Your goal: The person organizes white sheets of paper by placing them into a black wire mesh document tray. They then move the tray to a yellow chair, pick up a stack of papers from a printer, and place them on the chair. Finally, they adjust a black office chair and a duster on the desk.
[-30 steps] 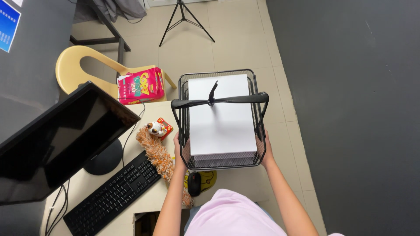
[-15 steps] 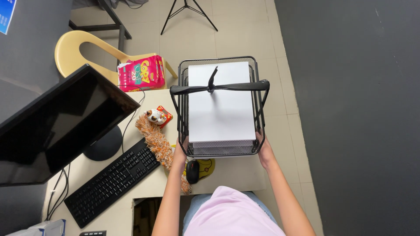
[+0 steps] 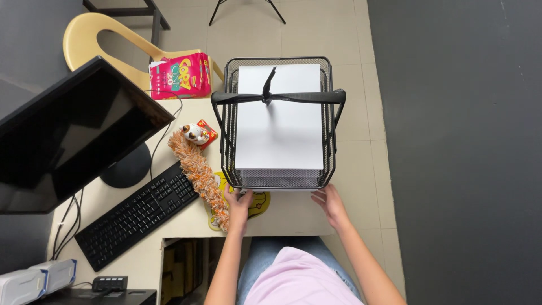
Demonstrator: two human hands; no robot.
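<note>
A black wire mesh basket (image 3: 226,121) stands on the pale desk (image 3: 293,217), its handle (image 3: 299,97) upright across the top. A thick stack of white paper (image 3: 279,124) fills it. My left hand (image 3: 238,203) rests just below the basket's front left corner, fingers spread, over a yellow mouse pad (image 3: 261,201). Off the front right corner, my right hand (image 3: 330,204) hovers with its fingers apart and nothing in it. Neither hand grips the basket.
Left of the basket lie a fuzzy orange duster (image 3: 197,169), a small cat figurine (image 3: 195,133), a black keyboard (image 3: 135,214) and a dark monitor (image 3: 73,135). A pink package (image 3: 179,75) sits on a yellow chair (image 3: 84,39). The tiled floor (image 3: 355,124) borders the desk's right edge.
The basket has gone from held at its sides to standing on the desk. Both hands have let go and drawn back to its front edge. The mouse is now hidden.
</note>
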